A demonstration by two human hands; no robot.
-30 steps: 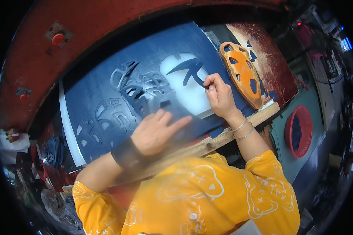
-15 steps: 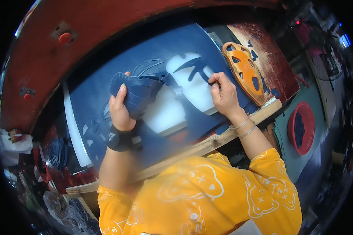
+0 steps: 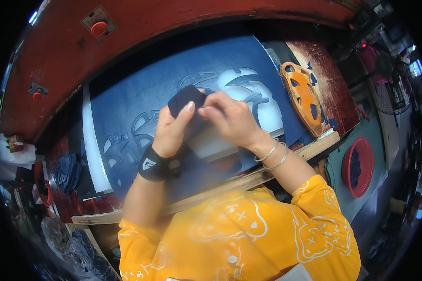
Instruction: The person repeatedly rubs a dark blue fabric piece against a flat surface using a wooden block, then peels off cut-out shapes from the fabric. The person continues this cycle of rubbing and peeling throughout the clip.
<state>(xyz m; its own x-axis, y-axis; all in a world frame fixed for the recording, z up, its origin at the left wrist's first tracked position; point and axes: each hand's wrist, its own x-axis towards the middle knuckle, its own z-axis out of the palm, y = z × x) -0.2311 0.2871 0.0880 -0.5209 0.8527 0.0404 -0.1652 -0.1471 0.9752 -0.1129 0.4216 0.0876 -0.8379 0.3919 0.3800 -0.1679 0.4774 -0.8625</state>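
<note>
My left hand (image 3: pixel 169 133), with a black band at its wrist, grips a small stack of dark blue cut pieces (image 3: pixel 182 99), the thumb lying on top. My right hand (image 3: pixel 232 119), two bangles on its wrist, is closed right beside the stack; its fingertips hide whatever they pinch. Both hands are over a large dark blue sheet (image 3: pixel 140 70), leather-like, with curved shapes cut in it. White board (image 3: pixel 271 114) shows through its openings. To the right lies an orange cutting die (image 3: pixel 302 96) with several holes.
A red machine beam (image 3: pixel 140 28) with a red push button (image 3: pixel 99 29) spans the far side. A wooden rail (image 3: pixel 211 192) runs along the near edge. At right stands a red basket (image 3: pixel 370 166) holding dark scraps; a pile of blue pieces (image 3: pixel 66 171) lies at left.
My right hand has come left from the sheet's cut-outs to the stack in my left hand. The left hand has shifted right, and the stack is turned, showing a darker face.
</note>
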